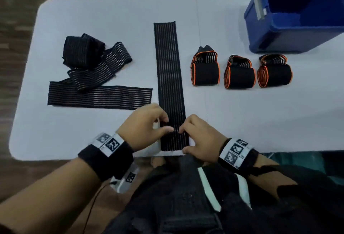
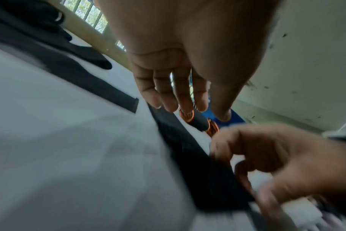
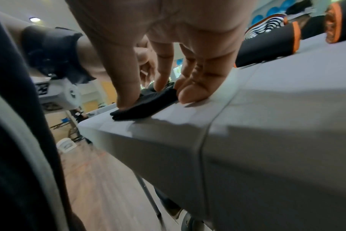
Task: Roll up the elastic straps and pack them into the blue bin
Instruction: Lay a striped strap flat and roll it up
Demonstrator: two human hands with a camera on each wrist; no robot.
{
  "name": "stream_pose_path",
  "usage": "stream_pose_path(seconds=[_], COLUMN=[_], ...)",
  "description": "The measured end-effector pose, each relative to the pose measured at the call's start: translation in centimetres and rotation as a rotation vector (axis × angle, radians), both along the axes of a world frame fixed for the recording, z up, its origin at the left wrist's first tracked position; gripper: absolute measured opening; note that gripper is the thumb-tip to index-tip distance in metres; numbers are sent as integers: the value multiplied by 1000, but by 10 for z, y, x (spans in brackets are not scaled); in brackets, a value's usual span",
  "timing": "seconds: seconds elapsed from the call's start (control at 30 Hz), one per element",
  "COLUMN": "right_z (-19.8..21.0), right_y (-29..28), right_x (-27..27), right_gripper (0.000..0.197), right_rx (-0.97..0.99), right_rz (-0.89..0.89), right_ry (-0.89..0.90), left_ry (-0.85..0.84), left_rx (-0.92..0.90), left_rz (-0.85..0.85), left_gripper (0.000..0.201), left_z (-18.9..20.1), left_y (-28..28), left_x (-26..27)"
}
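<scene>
A long black ribbed strap (image 1: 169,77) lies flat down the middle of the white table (image 1: 74,131), its near end at the front edge. My right hand (image 1: 183,139) pinches that near end (image 3: 146,104) between thumb and fingers. My left hand (image 1: 165,125) is at the strap's left edge with fingers nearly straight (image 2: 188,107), the thumb touching the strap (image 2: 203,171). Three rolled straps with orange edges (image 1: 204,74), (image 1: 240,77), (image 1: 274,75) stand in a row to the right. The blue bin (image 1: 290,29) sits at the far right corner; its inside is dark and nothing shows in it.
A loose pile of black striped straps (image 1: 96,73) spreads over the table's left half, one end reaching close to the flat strap. The table's front edge (image 3: 168,125) is right under my hands. Wood floor lies beyond the table.
</scene>
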State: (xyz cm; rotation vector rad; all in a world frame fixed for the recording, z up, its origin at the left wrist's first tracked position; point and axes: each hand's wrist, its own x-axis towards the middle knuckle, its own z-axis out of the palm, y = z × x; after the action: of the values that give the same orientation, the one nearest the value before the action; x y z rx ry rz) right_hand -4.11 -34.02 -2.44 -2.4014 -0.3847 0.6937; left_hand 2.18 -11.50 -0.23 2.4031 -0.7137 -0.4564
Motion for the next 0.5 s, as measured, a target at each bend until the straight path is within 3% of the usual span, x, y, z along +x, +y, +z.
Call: stream_pose_path(seconds=[0.17, 0.33, 0.5], right_z=[-2, -5, -7], right_y=[-5, -6, -3], right_x=[-1, -10, -13], right_gripper=[60, 55, 37], right_rx=[-68, -108, -156], right_rz=[139, 200, 266], right_ry=[-115, -245, -339], left_ry=[24, -96, -176], left_rx=[89, 139, 194], left_rz=[17, 104, 140], left_gripper=[61, 67, 64], left_z=[-28, -31, -38], left_y=[4, -8, -12], left_x=[-61, -80, -96])
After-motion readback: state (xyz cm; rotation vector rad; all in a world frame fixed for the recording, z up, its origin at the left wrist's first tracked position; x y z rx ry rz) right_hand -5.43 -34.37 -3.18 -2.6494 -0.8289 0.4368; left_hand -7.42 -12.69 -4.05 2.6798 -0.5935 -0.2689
